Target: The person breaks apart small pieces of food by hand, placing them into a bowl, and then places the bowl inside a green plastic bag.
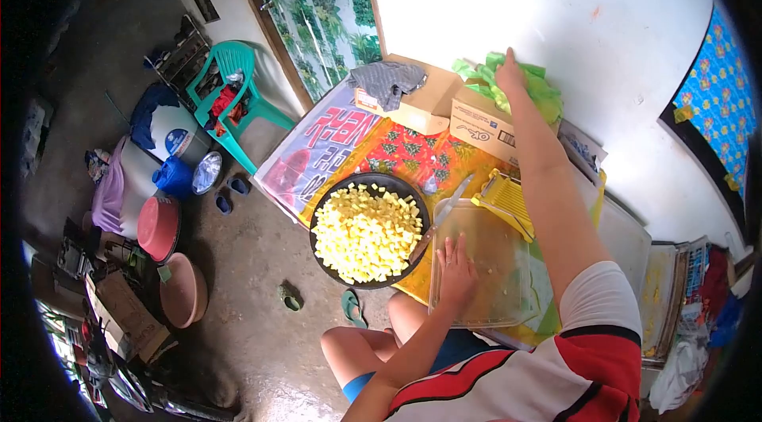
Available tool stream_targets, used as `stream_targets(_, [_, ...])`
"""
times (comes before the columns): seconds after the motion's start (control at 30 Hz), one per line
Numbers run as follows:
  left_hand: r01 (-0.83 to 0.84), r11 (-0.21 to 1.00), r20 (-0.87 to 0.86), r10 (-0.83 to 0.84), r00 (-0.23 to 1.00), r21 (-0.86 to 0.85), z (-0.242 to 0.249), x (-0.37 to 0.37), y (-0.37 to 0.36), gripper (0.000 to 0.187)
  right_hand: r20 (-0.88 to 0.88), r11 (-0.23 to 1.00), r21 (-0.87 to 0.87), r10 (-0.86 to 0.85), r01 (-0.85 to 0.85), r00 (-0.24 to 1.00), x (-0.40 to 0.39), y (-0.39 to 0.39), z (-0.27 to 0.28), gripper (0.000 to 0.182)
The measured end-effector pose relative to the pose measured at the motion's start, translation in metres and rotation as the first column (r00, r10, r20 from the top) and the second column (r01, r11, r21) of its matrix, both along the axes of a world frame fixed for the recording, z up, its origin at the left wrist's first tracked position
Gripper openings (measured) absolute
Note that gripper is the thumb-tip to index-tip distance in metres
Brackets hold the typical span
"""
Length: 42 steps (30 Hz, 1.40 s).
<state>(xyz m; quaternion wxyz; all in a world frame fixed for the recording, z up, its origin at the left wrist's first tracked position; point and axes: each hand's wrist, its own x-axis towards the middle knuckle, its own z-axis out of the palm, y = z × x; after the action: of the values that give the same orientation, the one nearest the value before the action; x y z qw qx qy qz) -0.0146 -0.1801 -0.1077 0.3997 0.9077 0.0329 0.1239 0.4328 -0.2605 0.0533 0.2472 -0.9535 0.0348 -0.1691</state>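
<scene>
My left hand [456, 267] lies flat with fingers spread on a clear plastic cutting board [496, 263]. A knife [448, 208] rests at the board's far left edge, just beyond my fingers. My right hand [509, 73] is stretched far out and grips a bunch of green plastic bags [540, 92] lying on cardboard boxes [476, 120]. A black round pan [369, 230] heaped with yellow diced pieces sits left of the board. A yellow slicer [504, 200] lies at the board's far edge.
A patterned cloth [413, 156] covers the table. A grey rag [386, 82] lies on a box. On the floor to the left stand a green plastic chair [234, 96], basins [159, 227], sandals [352, 307] and clutter. Trays [663, 295] sit at right.
</scene>
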Motion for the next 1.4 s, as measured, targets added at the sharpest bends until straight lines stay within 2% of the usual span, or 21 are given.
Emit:
stream_targets(0.07, [0.001,1.0,-0.02,-0.001,1.0,-0.008,0.003,0.0,-0.001,0.059,-0.036,0.995,-0.085,-0.046,0.043,0.998,-0.009,0.001,0.006,0.051])
stream_targets(0.17, [0.012,1.0,0.018,-0.012,1.0,-0.002,-0.002,-0.002,0.0,0.059,-0.266,0.987,-0.155,-0.077,0.036,0.961,0.008,-0.003,0.012,0.045])
stream_targets(0.27, [0.017,1.0,0.051,-0.018,0.999,0.009,-0.002,-0.004,0.0,0.06,-0.157,0.958,0.267,-0.064,0.104,0.985,0.003,-0.006,0.017,0.039])
stream_targets(0.37, [0.009,1.0,0.047,-0.01,0.999,0.028,0.001,-0.004,-0.001,0.06,0.039,0.931,0.24,-0.292,0.274,0.956,-0.014,-0.004,0.039,0.038])
stream_targets(0.4, [0.018,0.999,0.036,-0.02,0.999,0.04,-0.002,-0.004,-0.001,0.061,0.206,0.928,0.193,-0.355,0.317,0.912,-0.012,-0.007,0.042,0.039])
stream_targets(0.5, [0.034,0.997,0.014,-0.035,0.999,0.062,-0.007,-0.002,-0.001,0.063,0.361,0.953,0.284,-0.211,0.108,0.909,-0.012,-0.027,0.081,0.039])
stream_targets(0.57, [0.031,0.998,0.009,-0.031,0.999,0.06,0.0,-0.004,-0.001,0.063,0.523,0.946,0.325,-0.185,0.006,0.832,-0.02,-0.031,0.119,0.038])
stream_targets(0.73, [0.004,0.997,0.125,-0.014,0.992,0.078,-0.004,-0.006,-0.002,0.068,0.63,0.848,0.3,0.169,-0.438,0.758,-0.07,-0.045,0.202,0.048])
stream_targets(0.8, [0.003,0.999,0.118,-0.007,0.993,0.039,0.001,-0.005,0.0,0.073,0.609,0.797,0.33,0.23,-0.506,0.759,-0.101,-0.04,0.206,0.04])
stream_targets(0.83, [-0.003,1.0,0.088,0.002,0.996,0.009,0.005,-0.004,0.0,0.076,0.599,0.768,0.345,0.263,-0.54,0.757,-0.121,-0.036,0.203,0.035])
stream_targets(0.87, [-0.01,1.0,0.058,0.011,0.998,-0.019,0.01,-0.002,0.002,0.078,0.552,0.725,0.387,0.312,-0.569,0.773,-0.143,-0.031,0.198,0.043])
stream_targets(0.9, [0.006,0.978,0.094,0.014,0.996,-0.208,0.017,0.002,0.006,0.08,0.505,0.681,0.432,0.361,-0.591,0.784,-0.169,-0.028,0.19,0.051])
stream_targets(0.97, [0.057,0.831,0.152,0.034,0.988,-0.553,0.032,0.009,0.017,0.084,0.401,0.629,0.505,0.436,-0.592,0.806,-0.217,-0.027,0.167,0.056])
stream_targets(1.0, [0.091,0.768,0.184,0.035,0.982,-0.634,0.047,0.01,0.019,0.085,0.346,0.62,0.529,0.466,-0.58,0.814,-0.24,-0.025,0.153,0.054])
stream_targets(1.07, [0.154,0.615,0.244,0.065,0.968,-0.774,0.09,-0.001,0.02,0.086,0.308,0.464,0.673,0.533,-0.576,0.788,-0.314,-0.024,0.137,0.043])
stream_targets(1.13, [0.22,0.689,0.305,0.002,0.952,-0.691,0.117,-0.015,0.022,0.086,0.361,0.278,0.777,0.539,-0.565,0.761,-0.357,-0.019,0.108,0.031])
stream_targets(1.17, [0.251,0.721,0.331,-0.032,0.943,-0.645,0.121,-0.022,0.023,0.086,0.313,0.263,0.811,0.559,-0.523,0.767,-0.376,-0.018,0.095,0.028])
stream_targets(1.2, [0.21,0.743,0.33,0.015,0.944,-0.635,0.118,-0.028,0.021,0.062,0.266,0.25,0.842,0.578,-0.478,0.771,-0.392,-0.018,0.083,0.026])
stream_targets(1.3, [0.273,0.591,0.216,-0.167,0.962,-0.759,0.101,-0.048,0.034,0.026,0.191,0.197,0.913,0.564,-0.356,0.803,-0.395,-0.021,0.042,0.03])
stream_targets(1.33, [0.218,0.57,0.284,0.028,0.959,-0.792,0.114,-0.06,0.023,0.016,0.173,0.176,0.933,0.546,-0.314,0.82,-0.396,-0.022,0.027,0.034])
stream_targets(1.4, [0.093,0.49,0.153,0.083,0.985,-0.867,0.101,-0.07,0.026,0.023,0.23,0.308,0.879,0.395,-0.364,0.889,-0.406,-0.016,0.002,0.049])
